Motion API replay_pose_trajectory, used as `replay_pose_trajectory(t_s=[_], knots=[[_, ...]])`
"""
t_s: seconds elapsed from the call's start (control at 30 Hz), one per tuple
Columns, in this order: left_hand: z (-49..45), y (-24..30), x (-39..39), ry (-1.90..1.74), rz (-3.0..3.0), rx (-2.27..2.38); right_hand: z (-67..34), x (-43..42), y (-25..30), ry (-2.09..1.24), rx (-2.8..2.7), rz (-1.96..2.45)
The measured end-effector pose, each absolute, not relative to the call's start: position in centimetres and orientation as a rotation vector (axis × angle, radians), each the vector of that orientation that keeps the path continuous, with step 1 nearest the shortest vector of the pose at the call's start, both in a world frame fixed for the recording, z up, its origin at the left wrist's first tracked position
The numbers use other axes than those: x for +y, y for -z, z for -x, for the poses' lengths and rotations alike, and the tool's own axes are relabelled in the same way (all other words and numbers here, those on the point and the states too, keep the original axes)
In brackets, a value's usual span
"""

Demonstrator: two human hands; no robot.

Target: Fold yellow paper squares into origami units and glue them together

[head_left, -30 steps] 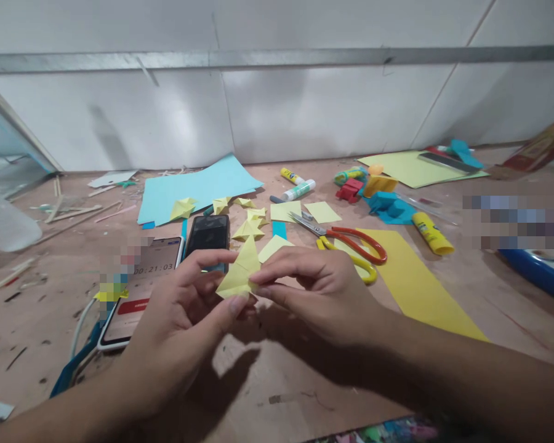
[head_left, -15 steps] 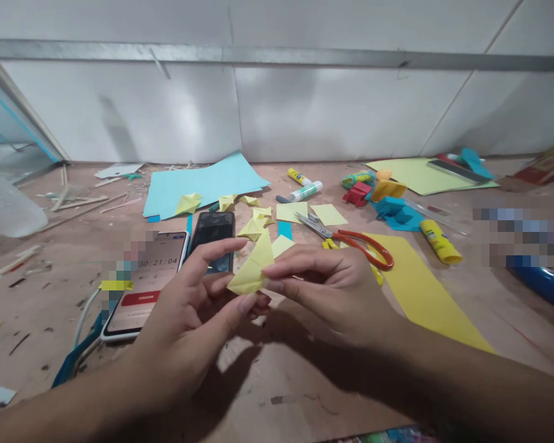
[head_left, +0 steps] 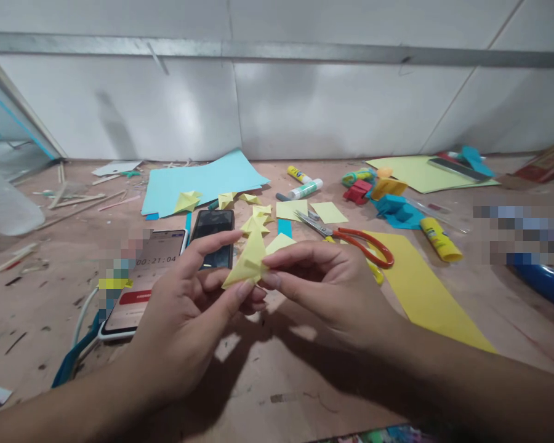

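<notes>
Directly between hands, yellow paper.

A papercraft workspace, a worktable pushed against a wall; whether it stands in a home, a school or a small studio, the view does not tell. The scuffed, stained tabletop is marked with specks and scraps. Across it lie light blue paper sheets, pale yellow paper squares, a yellow paper strip and small folded yellow paper pieces. Orange-and-yellow-handled scissors, a yellow glue stick and a white-and-green one add to the craft look, as do thin wooden sticks on the left. Behind, a white panelled wall carries a grey metal rail, plain and utilitarian
</notes>
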State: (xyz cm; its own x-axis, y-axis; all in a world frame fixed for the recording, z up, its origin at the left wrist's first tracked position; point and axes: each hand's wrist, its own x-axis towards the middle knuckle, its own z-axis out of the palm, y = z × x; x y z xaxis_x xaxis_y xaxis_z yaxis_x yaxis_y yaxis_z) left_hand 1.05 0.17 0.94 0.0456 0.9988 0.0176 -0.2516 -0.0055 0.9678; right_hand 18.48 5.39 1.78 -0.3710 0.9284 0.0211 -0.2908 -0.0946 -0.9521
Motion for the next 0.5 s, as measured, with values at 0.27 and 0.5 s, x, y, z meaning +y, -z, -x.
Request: replay_pose_trajectory(t_s=[0.27,0.5], knots=[[-1.0,-0.8,0.5,-1.291,-1.012,1.051,-19.0,5.5,-0.9,-1.698,-1.233,0.778],[-1.1,-0.5,0.2,-1.253,-1.018,1.036,-18.6,5.5,-0.8,-1.670,-1.210,0.760]])
